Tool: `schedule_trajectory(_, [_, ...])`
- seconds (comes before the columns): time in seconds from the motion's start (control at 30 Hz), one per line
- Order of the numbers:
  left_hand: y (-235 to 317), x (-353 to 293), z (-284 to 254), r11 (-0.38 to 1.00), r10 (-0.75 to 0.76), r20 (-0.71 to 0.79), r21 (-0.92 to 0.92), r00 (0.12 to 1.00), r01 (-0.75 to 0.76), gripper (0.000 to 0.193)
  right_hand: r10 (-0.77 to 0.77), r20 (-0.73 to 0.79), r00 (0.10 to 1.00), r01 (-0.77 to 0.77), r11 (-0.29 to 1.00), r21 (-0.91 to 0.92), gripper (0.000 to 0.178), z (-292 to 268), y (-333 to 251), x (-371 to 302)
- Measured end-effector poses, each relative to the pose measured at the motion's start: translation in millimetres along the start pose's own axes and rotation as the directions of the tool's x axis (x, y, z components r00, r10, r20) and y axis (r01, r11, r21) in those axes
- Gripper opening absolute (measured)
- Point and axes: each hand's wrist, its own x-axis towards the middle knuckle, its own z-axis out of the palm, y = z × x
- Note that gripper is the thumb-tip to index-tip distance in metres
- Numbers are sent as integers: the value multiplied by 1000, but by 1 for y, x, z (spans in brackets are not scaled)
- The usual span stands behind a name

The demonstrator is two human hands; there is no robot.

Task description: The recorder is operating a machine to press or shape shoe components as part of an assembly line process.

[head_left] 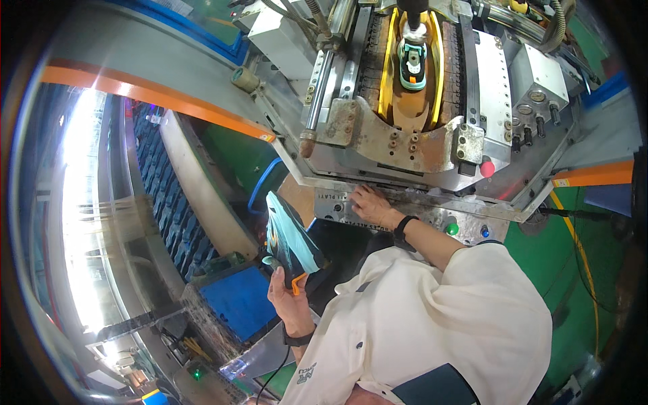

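Observation:
My left hand [289,300] is closed on a light blue and dark shoe upper [290,239] with an orange pull tab at its heel end. The upper is held up, left of the machine's control panel [405,214]. My right hand [371,204] lies on that panel along the machine's front edge, its fingers apart and holding nothing. Beyond it, another teal and black shoe [412,64] sits in the press machine [398,145], between two yellow side pads and under a dark vertical rod.
A red knob [487,169] sticks out at the machine's front right. Green [451,229] and blue [484,231] buttons sit on the panel. Gauges and valves [536,101] are at the right. On the left run a conveyor [165,175] and a blue-topped surface [236,300].

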Motion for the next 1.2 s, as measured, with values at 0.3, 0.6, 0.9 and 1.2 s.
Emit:
schedule_trajectory(0.3, [-20, -23, -8, 998, -38, -32, -41, 999, 37, 18, -58, -113, 992, 54, 998, -41, 26, 11, 24, 10])
schedule_trajectory(0.6, [-72, -69, -125, 940, -117, -377, -339, 919, -19, 24, -66, 60, 996, 71, 995, -72, 26, 19, 14, 41])
schedule_trajectory(0.9, [-152, -109, -348, 769, -261, -822, -494, 506, -406, 21, -476, 9, 879, 474, 877, 75, 21, 22, -107, 126])
schedule_trajectory(1.2, [-162, -113, -665, 928, 22, -991, -29, 130, -373, 18, -666, 157, 729, 647, 745, 159, 32, 153, -474, 194])
